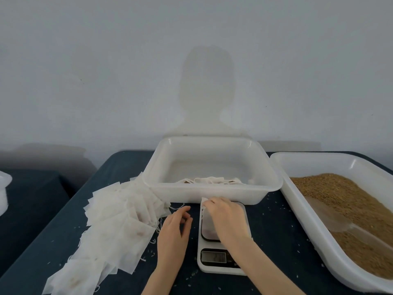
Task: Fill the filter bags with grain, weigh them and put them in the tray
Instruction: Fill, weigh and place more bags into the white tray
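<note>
R hand (225,218) grip pinching filter bag (203,206) on scale (221,241); L hand (175,227) grip loose, holding nothing, hovering over bench (276,220).

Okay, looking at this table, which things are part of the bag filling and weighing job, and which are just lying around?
Part of the job:
- row of empty filter bags
- scale
- bag on the scale, held by the right hand
- left hand, holding nothing
- tray of grain
- collecting tray

Lying about:
- spilled grains on the cloth
- white container, far left
</note>
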### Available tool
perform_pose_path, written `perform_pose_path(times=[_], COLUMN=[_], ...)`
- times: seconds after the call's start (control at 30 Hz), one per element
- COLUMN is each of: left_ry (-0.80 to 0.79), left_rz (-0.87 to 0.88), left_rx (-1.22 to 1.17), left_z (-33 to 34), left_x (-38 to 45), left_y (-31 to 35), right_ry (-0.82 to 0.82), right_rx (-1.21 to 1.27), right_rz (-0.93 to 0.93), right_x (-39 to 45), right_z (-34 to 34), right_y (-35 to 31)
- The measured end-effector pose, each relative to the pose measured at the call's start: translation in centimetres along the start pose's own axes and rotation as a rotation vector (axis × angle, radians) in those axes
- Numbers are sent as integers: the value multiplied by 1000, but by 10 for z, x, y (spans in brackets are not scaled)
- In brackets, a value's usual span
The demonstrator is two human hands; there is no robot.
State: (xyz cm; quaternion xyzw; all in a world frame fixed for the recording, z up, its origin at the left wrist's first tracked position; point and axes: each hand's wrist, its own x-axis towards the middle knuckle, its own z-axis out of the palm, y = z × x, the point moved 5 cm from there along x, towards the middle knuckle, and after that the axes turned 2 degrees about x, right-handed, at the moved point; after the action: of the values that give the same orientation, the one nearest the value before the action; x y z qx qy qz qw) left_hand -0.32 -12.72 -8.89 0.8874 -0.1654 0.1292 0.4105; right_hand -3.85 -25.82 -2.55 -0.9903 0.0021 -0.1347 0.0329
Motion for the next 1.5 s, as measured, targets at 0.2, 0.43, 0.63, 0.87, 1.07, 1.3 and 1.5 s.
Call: perform_pose_path(times=[0.2,0.43,0.63,0.87,1.07,1.3,1.5], left_ry=[-54,-171,-105,116,-216,-308,-330], left_rz=[6,275,157,39,-128,-160,-71], left_rx=[-165,-37,-79,-82,262,518,426], left_z=[2,-47,-69,-55,-14,-10,-29], left_x=[0,59,128,173,172,169,162], left_y=[8,61,83,66,11,8,21], right_ry=[-62,107,173,209,-160,-287,-389], right_rx=[153,625,683,530,258,166,331], right_rz=[-72,-113,-97,-51,70,-25,3], right_x=[1,22,84,154,158,162,159], right_z=[-8,-62,-86,-64,21,34,29], right_y=[-1,7,22,12,9,8,19])
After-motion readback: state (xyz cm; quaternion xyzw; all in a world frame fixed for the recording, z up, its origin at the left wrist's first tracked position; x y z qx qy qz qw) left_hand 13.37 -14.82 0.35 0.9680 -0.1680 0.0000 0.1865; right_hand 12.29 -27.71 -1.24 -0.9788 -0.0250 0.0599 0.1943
